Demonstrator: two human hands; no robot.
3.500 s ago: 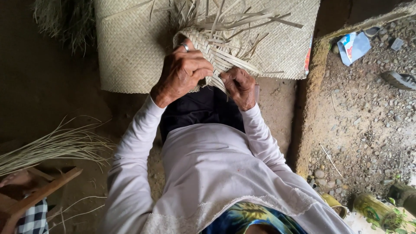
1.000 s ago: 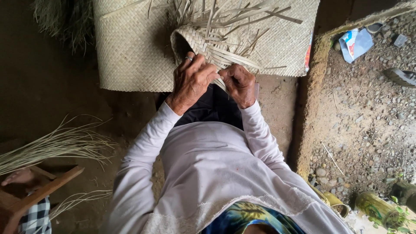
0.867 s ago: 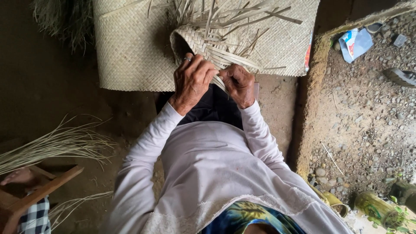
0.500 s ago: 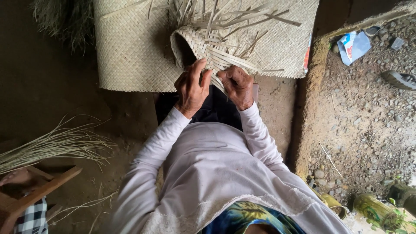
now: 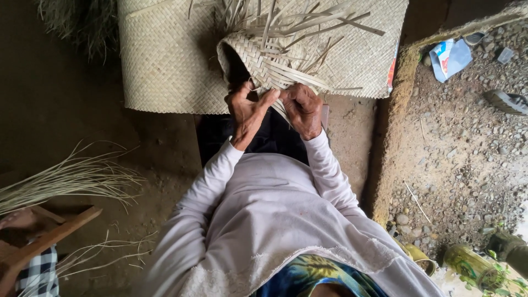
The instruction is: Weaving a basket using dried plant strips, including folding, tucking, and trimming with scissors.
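Straw-coloured strips fan out at 12 o'clock as we work a half-woven basket (image 5: 258,55) over a woven mat (image 5: 165,60). Our left hand (image 5: 247,110) pinches a strip (image 5: 283,107); our right hand (image 5: 302,107) closes on the basket's edge.

Matt, dry plaited-straw basket (image 5: 264,60) at top centre, rough woven mat (image 5: 165,60) beneath, soft white cloth sleeves (image 5: 203,192), coarse gravel (image 5: 467,159) right
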